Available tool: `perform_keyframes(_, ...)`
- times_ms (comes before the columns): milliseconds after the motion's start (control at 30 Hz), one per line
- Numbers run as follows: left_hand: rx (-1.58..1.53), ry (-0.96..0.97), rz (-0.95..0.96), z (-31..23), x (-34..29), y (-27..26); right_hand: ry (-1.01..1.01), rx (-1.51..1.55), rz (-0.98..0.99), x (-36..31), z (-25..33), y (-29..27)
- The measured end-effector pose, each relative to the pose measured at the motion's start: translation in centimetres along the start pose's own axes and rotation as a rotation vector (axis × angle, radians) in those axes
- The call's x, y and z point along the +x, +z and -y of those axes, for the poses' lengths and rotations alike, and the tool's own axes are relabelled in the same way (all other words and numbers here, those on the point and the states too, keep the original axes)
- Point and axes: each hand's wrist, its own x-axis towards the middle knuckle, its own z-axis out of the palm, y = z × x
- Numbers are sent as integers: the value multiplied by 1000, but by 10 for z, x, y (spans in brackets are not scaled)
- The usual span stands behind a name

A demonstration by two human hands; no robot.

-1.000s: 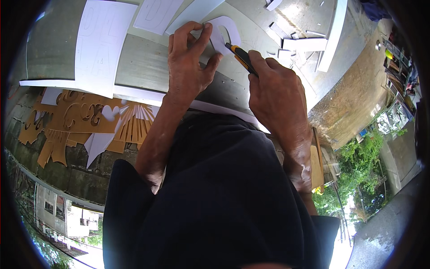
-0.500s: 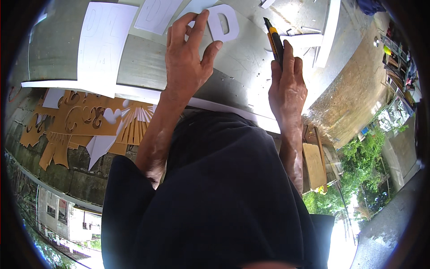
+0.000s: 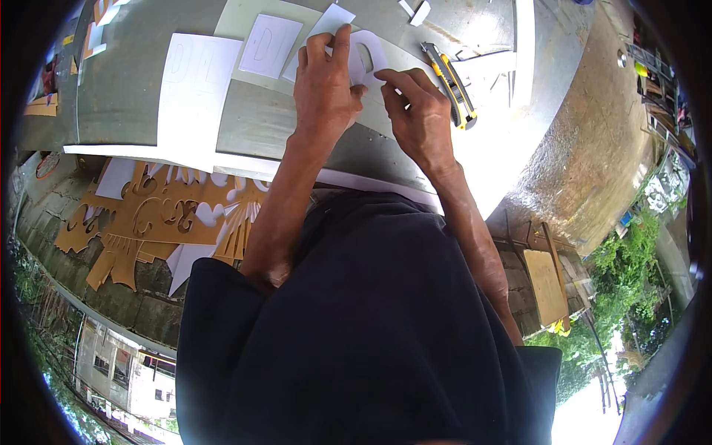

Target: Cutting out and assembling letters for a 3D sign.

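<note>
A white cut-out letter piece (image 3: 378,53) with a slot in its middle lies on the work table, partly covered by my fingers. My left hand (image 3: 326,89) rests over its left side, fingers apart and fingertips down at the piece and the sheets beside it. Close to the letter's lower right edge is my right hand (image 3: 421,107), its fingers bent and apart, with nothing seen in them. A yellow and black utility knife (image 3: 451,85) lies on the table just right of that hand. Left of my left hand lies a white sheet with an outlined letter (image 3: 271,44).
A larger white sheet with drawn outlines (image 3: 194,96) hangs partly over the near edge strip. White offcuts (image 3: 420,12) lie at the far side, with a long white strip (image 3: 523,52) to the right. Brown cut-out boards (image 3: 159,211) lie below the table at left.
My right hand has let go of the utility knife, which now lies on the table, and has moved left toward the letter. My left hand stays at the letter. The whole view has shifted slightly.
</note>
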Motion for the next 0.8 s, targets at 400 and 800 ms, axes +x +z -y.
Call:
perform_keyframes(400, -477, -102, 41, 9, 1, -5, 63, 142, -109, 8, -8, 18)
perform_keyframes(800, -1207, -169, 329, -3, -20, -42, 306, 904, 585, 10, -22, -40)
